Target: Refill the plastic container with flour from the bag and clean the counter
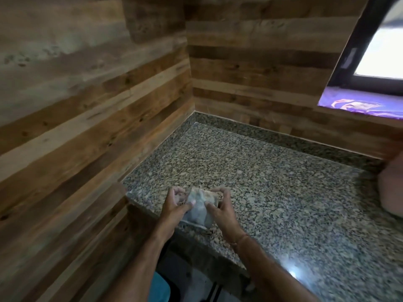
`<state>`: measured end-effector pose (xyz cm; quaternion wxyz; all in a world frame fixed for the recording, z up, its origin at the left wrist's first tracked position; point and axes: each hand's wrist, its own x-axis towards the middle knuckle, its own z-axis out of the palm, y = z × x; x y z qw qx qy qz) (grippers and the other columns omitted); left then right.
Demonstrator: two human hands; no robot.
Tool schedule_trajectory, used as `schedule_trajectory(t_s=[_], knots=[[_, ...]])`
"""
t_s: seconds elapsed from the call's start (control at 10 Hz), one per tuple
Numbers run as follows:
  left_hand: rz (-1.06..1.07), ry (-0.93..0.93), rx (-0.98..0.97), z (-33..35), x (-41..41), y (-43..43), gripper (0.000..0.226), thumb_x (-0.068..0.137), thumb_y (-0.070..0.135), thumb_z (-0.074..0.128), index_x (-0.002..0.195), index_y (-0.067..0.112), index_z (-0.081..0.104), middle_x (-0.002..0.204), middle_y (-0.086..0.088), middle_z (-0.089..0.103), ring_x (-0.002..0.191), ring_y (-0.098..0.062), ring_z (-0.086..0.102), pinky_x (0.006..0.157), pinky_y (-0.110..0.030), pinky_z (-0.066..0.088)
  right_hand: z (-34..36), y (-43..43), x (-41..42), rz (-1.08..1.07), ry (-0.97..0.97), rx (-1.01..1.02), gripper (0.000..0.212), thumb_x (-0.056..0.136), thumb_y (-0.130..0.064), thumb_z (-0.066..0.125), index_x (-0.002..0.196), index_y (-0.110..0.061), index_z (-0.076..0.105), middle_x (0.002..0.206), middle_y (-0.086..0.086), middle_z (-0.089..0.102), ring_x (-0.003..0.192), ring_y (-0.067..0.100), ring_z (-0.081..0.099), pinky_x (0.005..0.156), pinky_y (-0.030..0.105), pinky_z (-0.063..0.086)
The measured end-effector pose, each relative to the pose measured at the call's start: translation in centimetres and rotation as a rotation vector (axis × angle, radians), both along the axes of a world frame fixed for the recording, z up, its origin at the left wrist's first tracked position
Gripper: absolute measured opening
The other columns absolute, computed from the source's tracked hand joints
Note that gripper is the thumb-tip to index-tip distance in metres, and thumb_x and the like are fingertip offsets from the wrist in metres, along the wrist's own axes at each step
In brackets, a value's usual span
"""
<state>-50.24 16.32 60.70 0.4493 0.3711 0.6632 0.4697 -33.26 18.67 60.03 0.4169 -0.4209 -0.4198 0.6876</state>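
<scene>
A clear plastic container (199,209) stands at the front left corner of the speckled granite counter (272,182). Through its walls the granite pattern shows, and its contents are too blurred to tell. My left hand (174,207) grips its left side, thumb in front and fingers curled round the back. On the other side my right hand (220,207) grips it in the same way. A pale pinkish bag-like thing (391,188) lies at the counter's right edge, mostly cut off by the frame.
Wood-plank walls (87,105) enclose the counter on the left and at the back. A window (379,44) with a purple-lit sill sits at the upper right. The counter's front edge runs diagonally beneath my forearms, with the floor below.
</scene>
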Motion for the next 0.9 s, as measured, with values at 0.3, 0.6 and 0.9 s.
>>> schedule_trajectory(t_s=[0.3, 0.6, 0.9], knots=[[-0.209, 0.389, -0.115, -7.1, -4.0, 5.4, 0.027, 0.087, 0.006, 0.075, 0.112, 0.017, 0.076, 0.117, 0.003, 0.073, 0.114, -0.017, 0.066, 0.097, -0.034, 0.056, -6.4, 4.1, -3.8, 0.002, -0.471, 0.01, 0.03, 0.095, -0.001, 0.059, 0.11, -0.025, 0.069, 0.125, -0.001, 0.061, 0.103, 0.021, 0.07, 0.076, 0.039, 0.066], [-0.307, 0.77, -0.148, -12.0, -5.9, 5.3, 0.05, 0.081, 0.027, 0.084, 0.129, 0.03, 0.07, 0.142, 0.0, 0.053, 0.132, -0.025, 0.046, 0.104, -0.038, 0.043, -10.5, 4.5, -5.0, 0.161, -1.326, 0.378, 0.049, 0.091, -0.044, 0.065, 0.139, -0.042, 0.053, 0.136, -0.004, 0.043, 0.124, 0.016, 0.039, 0.108, 0.038, 0.036], [-0.277, 0.857, -0.025, -8.5, -2.5, 5.7, 0.062, 0.087, 0.032, 0.079, 0.144, 0.027, 0.056, 0.146, -0.005, 0.051, 0.133, -0.027, 0.043, 0.105, -0.045, 0.041, -7.8, 2.7, 1.3, -0.096, -1.107, 0.364, 0.055, 0.1, -0.037, 0.057, 0.153, -0.037, 0.04, 0.143, 0.0, 0.044, 0.125, 0.011, 0.037, 0.11, 0.036, 0.038]])
